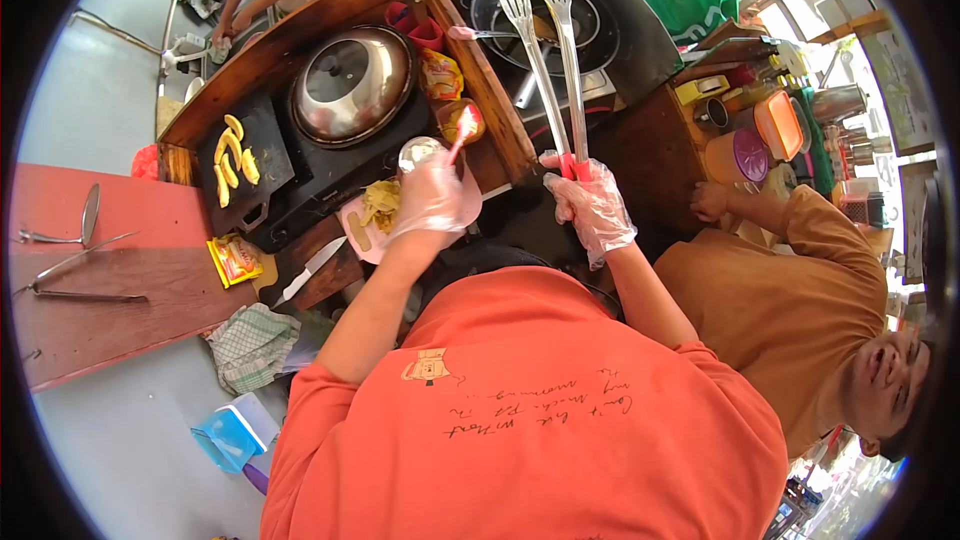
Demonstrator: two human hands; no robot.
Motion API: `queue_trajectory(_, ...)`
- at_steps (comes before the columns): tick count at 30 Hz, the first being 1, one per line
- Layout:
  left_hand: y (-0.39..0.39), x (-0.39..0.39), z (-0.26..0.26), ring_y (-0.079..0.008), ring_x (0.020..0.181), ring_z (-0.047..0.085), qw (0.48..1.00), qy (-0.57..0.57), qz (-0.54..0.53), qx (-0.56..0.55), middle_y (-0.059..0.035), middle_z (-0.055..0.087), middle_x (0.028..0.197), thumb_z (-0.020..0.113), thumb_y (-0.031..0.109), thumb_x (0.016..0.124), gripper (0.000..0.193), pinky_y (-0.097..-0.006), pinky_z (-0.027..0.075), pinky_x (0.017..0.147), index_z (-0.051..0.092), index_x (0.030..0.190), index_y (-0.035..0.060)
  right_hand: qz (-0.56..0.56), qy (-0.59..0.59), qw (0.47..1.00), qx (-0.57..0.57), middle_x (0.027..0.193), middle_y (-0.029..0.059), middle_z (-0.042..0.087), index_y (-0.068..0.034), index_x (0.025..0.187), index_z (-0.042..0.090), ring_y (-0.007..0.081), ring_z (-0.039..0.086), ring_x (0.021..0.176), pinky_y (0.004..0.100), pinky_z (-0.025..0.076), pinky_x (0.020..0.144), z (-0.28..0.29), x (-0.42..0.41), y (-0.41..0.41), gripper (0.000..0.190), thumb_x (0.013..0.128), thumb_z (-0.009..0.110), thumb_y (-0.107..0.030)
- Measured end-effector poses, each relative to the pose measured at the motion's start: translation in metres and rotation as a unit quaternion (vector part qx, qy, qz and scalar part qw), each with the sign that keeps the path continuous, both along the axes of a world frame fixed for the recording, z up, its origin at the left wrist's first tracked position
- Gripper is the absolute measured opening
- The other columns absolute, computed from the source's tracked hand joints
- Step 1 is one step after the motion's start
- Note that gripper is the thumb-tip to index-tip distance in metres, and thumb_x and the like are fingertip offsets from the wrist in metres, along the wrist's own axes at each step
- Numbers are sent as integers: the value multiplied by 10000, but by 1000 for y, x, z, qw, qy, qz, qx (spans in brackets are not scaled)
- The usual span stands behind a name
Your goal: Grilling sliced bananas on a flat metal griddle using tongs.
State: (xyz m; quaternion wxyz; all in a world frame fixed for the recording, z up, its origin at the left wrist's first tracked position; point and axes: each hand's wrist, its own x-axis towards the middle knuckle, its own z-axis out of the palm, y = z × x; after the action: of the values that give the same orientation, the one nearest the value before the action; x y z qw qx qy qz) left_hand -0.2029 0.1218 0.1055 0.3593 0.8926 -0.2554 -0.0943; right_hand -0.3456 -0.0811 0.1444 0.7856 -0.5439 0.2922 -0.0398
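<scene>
My right hand (590, 202), in a clear plastic glove, grips slotted metal tongs (559, 60) by their red handle end, the two arms pointing up and away. My left hand (431, 199), gloved too and slightly blurred, is closed around a small brush or spatula with a red-and-white head (466, 124). Just behind that hand is a shiny round metal lid or bowl (421, 154). Banana peels (381, 202) lie beside it on a pink cutting board (354, 223). Several peeled banana pieces (234, 154) rest on a black griddle plate (259, 127) at the left.
A lidded pan (352, 86) sits on the black stove. Beyond the wooden partition (480, 67) stands a dark wok (585, 22). A white-handled knife (311, 270) and a yellow packet (234, 260) lie near the left front. A co-worker (772, 292) stands close at the right; another person is at the top left.
</scene>
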Motion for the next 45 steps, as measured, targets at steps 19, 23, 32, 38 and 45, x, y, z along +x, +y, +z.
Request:
queue_trajectory(19,-109,30,-132,-328,842,716,965,245,96,0,-188,694,814,700,30,777,70,-391,563,662,648,757,-13,33,9,999,-1,632,-42,476,17,1171,659,52,426,485,226,373,473,4,1,-39,287,889,676,-35)
queue_trajectory(23,-96,34,-150,-265,745,702,910,367,99,-164,-133,657,730,669,19,811,110,-357,532,590,613,718,4,46,4,999,4,641,-41,501,11,1151,668,53,447,492,229,387,472,-2,2,-47,278,880,700,-43)
queue_trajectory(32,-73,-9,-104,-85,603,491,715,470,222,-467,17,536,779,543,45,989,55,-278,426,492,570,997,93,89,-1,996,-29,614,-35,482,3,1164,659,65,425,470,239,369,468,1,12,-43,287,884,689,-55)
queue_trajectory(38,15,-66,24,-54,568,452,762,339,263,-485,5,510,837,534,136,1047,363,-237,404,436,504,1405,87,83,-27,996,-7,624,-30,463,9,1184,630,80,420,472,252,383,474,4,11,-40,319,874,672,-49)
queue_trajectory(45,227,17,-38,-56,580,502,771,126,456,-425,7,536,783,542,114,1035,287,-235,453,465,552,1321,89,38,-10,999,-36,588,-33,463,3,1149,624,73,420,449,250,390,445,12,9,-20,275,879,675,-16)
